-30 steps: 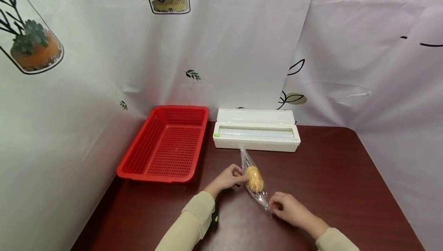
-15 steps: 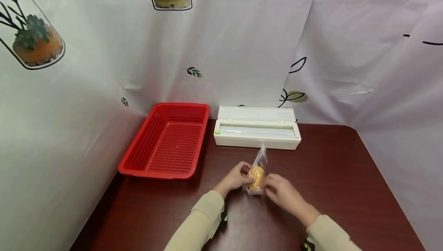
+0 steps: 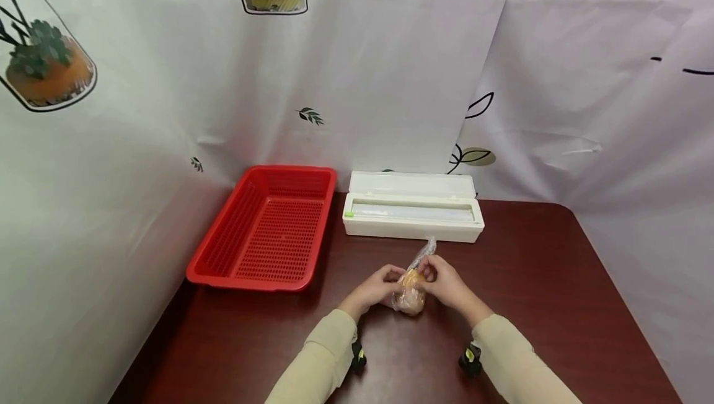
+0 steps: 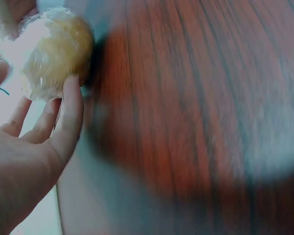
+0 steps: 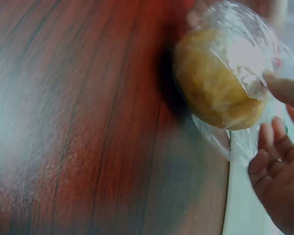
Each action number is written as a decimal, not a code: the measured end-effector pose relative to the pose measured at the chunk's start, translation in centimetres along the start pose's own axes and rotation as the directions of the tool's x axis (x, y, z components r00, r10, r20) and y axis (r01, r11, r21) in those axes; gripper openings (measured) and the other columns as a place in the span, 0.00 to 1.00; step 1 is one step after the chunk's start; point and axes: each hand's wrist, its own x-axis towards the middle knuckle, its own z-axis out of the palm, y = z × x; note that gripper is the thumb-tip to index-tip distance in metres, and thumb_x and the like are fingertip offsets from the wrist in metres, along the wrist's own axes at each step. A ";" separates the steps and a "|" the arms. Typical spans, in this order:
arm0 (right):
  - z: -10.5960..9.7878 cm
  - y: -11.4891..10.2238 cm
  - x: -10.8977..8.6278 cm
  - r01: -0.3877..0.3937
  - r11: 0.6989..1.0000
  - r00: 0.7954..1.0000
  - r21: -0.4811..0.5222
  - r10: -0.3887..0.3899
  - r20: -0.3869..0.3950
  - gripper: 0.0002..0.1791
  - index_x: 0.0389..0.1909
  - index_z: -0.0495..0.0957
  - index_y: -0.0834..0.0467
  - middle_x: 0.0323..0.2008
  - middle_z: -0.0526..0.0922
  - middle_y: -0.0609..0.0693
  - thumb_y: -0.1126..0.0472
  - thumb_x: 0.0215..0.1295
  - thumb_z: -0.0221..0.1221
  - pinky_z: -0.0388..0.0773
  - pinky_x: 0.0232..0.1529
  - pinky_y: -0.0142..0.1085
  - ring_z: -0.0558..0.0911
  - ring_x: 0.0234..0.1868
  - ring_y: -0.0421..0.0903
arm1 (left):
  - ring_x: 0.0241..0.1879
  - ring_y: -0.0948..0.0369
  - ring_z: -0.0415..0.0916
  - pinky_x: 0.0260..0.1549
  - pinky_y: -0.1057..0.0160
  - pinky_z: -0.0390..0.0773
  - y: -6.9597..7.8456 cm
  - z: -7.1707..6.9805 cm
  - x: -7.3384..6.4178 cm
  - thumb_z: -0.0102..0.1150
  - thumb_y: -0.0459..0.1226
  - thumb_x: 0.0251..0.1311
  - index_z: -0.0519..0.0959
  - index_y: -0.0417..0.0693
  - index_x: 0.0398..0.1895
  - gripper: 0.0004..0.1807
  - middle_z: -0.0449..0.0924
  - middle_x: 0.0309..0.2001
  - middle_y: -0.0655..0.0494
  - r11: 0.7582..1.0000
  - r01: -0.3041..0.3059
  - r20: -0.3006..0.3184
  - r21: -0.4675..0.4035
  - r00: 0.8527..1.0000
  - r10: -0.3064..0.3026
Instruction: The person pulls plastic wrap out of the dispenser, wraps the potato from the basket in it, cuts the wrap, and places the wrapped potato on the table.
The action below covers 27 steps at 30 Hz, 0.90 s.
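A yellow, rounded, food-like item [image 3: 411, 278], its exact kind unclear, is wrapped in clear cling film [image 3: 425, 251] over the dark red table. A twisted tail of film points away toward the back. The left hand [image 3: 372, 292] grips the item from the left; in the left wrist view its fingertips [image 4: 72, 90] rest against the wrapped side. From the right, the right hand [image 3: 448, 286] pinches film at the item's side. In the right wrist view the right thumb [image 5: 284, 90] lies on the film, and a loose film edge hangs near the curled fingers.
Behind the hands stands a white cling film box [image 3: 413, 228], its lid raised and a film roll inside. A red perforated basket [image 3: 245, 282] sits at the back left. A patterned white curtain [image 3: 385, 69] borders the table's back and sides.
The right hand has moved from the film's near end up to the item's right side. The near film end is folded up against the item, and the far tail now leans right.
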 end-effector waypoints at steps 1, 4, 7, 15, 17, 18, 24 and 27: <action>-0.1 0.0 0.2 -0.036 0.999 0.999 0.018 0.036 0.006 0.16 0.31 0.71 0.61 0.27 0.70 0.50 0.71 0.44 0.69 0.69 0.27 0.31 0.70 0.27 0.43 | 0.35 0.58 0.75 0.24 0.61 0.77 0.0 -0.1 0.0 0.58 0.36 0.57 0.69 0.39 0.53 0.21 0.73 0.46 0.47 1.000 0.013 0.002 -0.019 1.000 -0.013; 0.0 0.0 0.6 -0.115 0.993 0.993 0.038 0.115 -0.002 0.18 0.32 0.70 0.61 0.25 0.71 0.51 0.67 0.44 0.70 0.67 0.25 0.31 0.69 0.25 0.42 | 0.36 0.58 0.75 0.25 0.62 0.77 0.1 -0.2 0.0 0.59 0.38 0.58 0.69 0.39 0.53 0.22 0.73 0.47 0.47 0.999 0.022 -0.009 -0.041 1.000 -0.022; 0.1 0.2 0.6 -0.160 0.986 0.986 0.045 0.162 -0.031 0.21 0.31 0.69 0.61 0.24 0.70 0.51 0.62 0.44 0.72 0.65 0.25 0.31 0.68 0.25 0.43 | 0.33 0.58 0.75 0.24 0.65 0.76 0.0 0.0 -0.1 0.64 0.32 0.53 0.68 0.38 0.53 0.24 0.72 0.45 0.46 0.999 -0.010 -0.033 -0.038 0.999 0.009; -1.9 2.7 1.9 -0.393 0.883 0.900 0.257 0.427 -0.090 0.25 0.47 0.66 0.65 0.35 0.74 0.58 0.53 0.57 0.63 0.71 0.27 0.34 0.74 0.30 0.46 | 0.32 0.60 0.76 0.23 0.65 0.76 -0.2 0.3 -0.7 0.65 0.29 0.50 0.71 0.38 0.52 0.24 0.75 0.45 0.48 0.996 -0.014 -0.068 -0.093 0.998 0.008; -2.6 3.0 2.7 -0.435 0.850 0.879 0.298 0.472 -0.062 0.28 0.54 0.65 0.66 0.43 0.75 0.63 0.51 0.62 0.59 0.74 0.30 0.36 0.78 0.35 0.49 | 0.33 0.60 0.76 0.23 0.65 0.75 -0.3 0.3 -0.7 0.65 0.30 0.50 0.70 0.38 0.53 0.25 0.76 0.46 0.47 0.996 -0.015 -0.072 -0.090 0.997 0.008; -2.9 3.1 3.1 -0.457 0.834 0.872 0.310 0.489 -0.029 0.29 0.57 0.65 0.65 0.48 0.74 0.65 0.50 0.63 0.57 0.75 0.32 0.37 0.79 0.39 0.51 | 0.34 0.60 0.75 0.23 0.65 0.75 -0.3 0.2 -0.8 0.65 0.30 0.50 0.69 0.38 0.54 0.26 0.75 0.47 0.47 0.996 -0.017 -0.075 -0.083 0.997 0.011; -3.2 2.9 4.8 -0.556 0.781 0.830 0.285 0.540 0.140 0.31 0.60 0.65 0.69 0.55 0.73 0.64 0.49 0.67 0.52 0.77 0.40 0.41 0.78 0.48 0.54 | 0.37 0.58 0.76 0.30 0.64 0.77 -0.7 0.4 -0.4 0.64 0.29 0.50 0.63 0.39 0.59 0.31 0.75 0.47 0.45 0.994 -0.027 -0.111 -0.105 0.994 0.015; -3.0 2.6 5.4 -0.589 0.756 0.806 0.284 0.575 0.141 0.29 0.58 0.68 0.70 0.48 0.79 0.61 0.51 0.65 0.54 0.76 0.39 0.41 0.81 0.41 0.50 | 0.33 0.59 0.76 0.27 0.63 0.78 -0.7 0.7 0.0 0.65 0.29 0.50 0.64 0.39 0.58 0.30 0.75 0.44 0.46 0.993 -0.027 -0.156 -0.115 0.988 0.009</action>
